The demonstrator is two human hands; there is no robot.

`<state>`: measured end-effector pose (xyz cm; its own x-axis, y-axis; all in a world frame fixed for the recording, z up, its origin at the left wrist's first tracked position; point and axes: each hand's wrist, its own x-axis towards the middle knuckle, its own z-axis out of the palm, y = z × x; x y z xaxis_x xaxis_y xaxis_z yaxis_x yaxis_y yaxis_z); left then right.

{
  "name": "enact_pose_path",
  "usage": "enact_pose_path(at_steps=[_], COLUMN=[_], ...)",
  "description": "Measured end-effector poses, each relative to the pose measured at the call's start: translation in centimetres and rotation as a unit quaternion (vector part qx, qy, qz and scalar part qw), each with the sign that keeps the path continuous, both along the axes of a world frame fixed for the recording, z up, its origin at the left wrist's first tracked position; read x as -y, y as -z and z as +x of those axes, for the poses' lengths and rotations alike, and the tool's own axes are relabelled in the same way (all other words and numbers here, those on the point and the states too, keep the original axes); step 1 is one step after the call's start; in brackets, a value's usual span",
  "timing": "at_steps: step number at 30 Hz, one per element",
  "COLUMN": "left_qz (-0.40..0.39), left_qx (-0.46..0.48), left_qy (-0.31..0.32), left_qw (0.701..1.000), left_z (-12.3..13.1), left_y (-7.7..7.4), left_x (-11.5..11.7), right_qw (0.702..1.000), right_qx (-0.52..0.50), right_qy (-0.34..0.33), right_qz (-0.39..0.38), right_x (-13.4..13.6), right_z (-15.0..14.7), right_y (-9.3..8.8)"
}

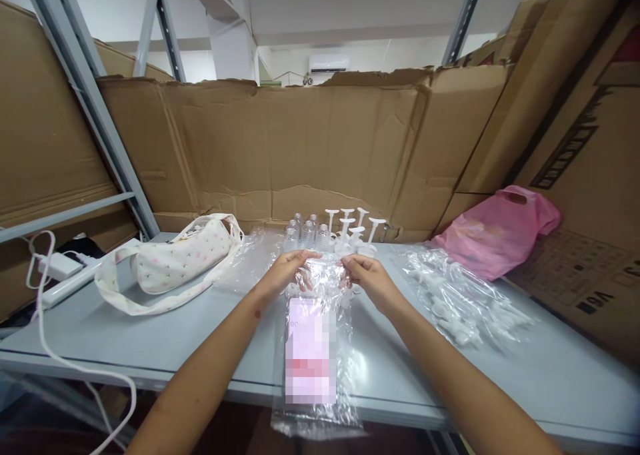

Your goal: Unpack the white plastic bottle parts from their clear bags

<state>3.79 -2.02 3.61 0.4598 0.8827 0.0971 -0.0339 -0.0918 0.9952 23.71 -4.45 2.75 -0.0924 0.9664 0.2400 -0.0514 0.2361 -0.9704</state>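
A clear plastic bag [345,375] hangs over the table's front edge, its top edge stretched between my two hands. My left hand [289,270] pinches the bag's upper left corner, and my right hand [364,272] pinches the upper right corner. Inside or behind the clear film shows a pink and white rectangular item [310,348], partly blurred out. Just beyond my hands stand several clear bottles [307,230] and, to their right, several white pump heads [350,232] with upright stems.
A white patterned bag [185,258] and flat clear plastic bags [250,262] lie at the left. Bagged white parts [460,302] and a pink plastic bag [495,232] are at the right. Cardboard [300,142] walls the back; a white cable [43,322] hangs at left.
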Motion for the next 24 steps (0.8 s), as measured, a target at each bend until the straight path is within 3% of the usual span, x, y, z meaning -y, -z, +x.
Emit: enact_pose_path(at_steps=[4, 9, 12, 15, 17, 24], left_qz=[0.006, 0.027, 0.025, 0.023, 0.027, 0.034], left_qx=[0.027, 0.059, 0.044, -0.015, -0.05, -0.032], left_qy=[-0.022, -0.11, -0.095, -0.026, -0.002, -0.086], left_qw=[0.999, 0.992, 0.994, 0.999, 0.998, 0.995], left_z=[-0.1, -0.7, -1.1, -1.2, -1.2, -1.0], left_y=[-0.3, -1.2, -1.4, -1.1, -0.8, -0.4], left_x=[0.1, 0.2, 0.3, 0.4, 0.2, -0.4], right_qw=[1.0, 0.984, 0.991, 1.0, 0.998, 0.997], right_qx=[0.001, 0.092, 0.091, 0.016, -0.026, 0.067], right_qy=[-0.019, -0.139, -0.087, 0.018, 0.054, -0.038], right_qz=[-0.017, -0.059, -0.04, -0.009, 0.001, -0.019], right_x=[0.4, 0.8, 0.3, -0.2, -0.3, 0.2], right_z=[0.2, 0.4, 0.6, 1.0, 1.4, 1.6], right_y=[-0.4, -0.6, -0.5, -0.6, -0.9, -1.1])
